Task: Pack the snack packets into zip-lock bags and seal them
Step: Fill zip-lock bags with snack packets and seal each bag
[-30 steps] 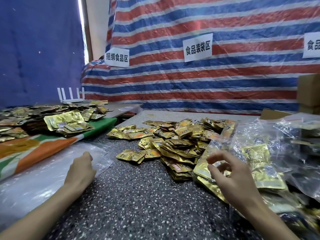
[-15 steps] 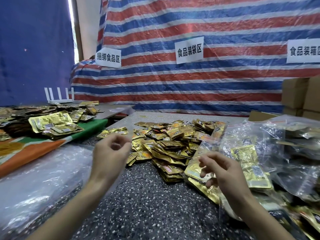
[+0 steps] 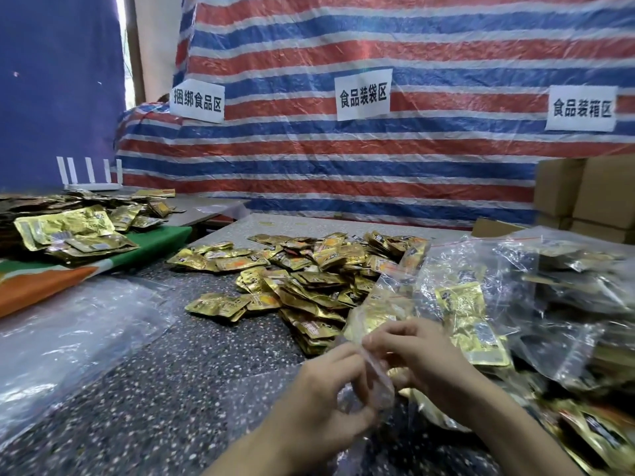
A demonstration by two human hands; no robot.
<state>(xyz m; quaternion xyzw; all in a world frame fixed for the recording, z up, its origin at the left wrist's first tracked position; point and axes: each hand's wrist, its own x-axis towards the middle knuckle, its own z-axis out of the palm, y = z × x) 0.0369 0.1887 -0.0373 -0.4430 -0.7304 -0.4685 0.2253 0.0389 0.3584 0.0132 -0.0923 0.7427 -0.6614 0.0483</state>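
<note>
Near the front edge of the dark speckled counter (image 3: 165,379), right of its middle, the clear plastic zip-lock bag (image 3: 379,384) sits between both hands, with gold packets showing through its film. The left hand (image 3: 323,403) has its grip clamped on the bag's near end, fingers curled and pinching the film. The right hand (image 3: 422,359) pinches the same stretch from the far side, its fingertips all but touching the left's. Whether the zip strip is already pressed shut cannot be told through the crumpled plastic.

The step looks like sealing. It would go best by pulling the mouth flat and taut, keeping packet corners below the strip, then running a pinch along its whole length — a fold or a trapped foil edge would probably leave a gap.

Beyond the hands lies the loose pile of gold foil snack packets (image 3: 309,269), spread towards the far edge. Along the right edge a heap of filled clear bags (image 3: 549,304) crowds close against the right wrist, leaving little room on that side. Crinkled clear plastic sheeting (image 3: 75,338) covers the left edge. Brown cardboard boxes (image 3: 584,194) stand at the far right corner, before a red, white and blue striped tarpaulin (image 3: 343,159).
</note>
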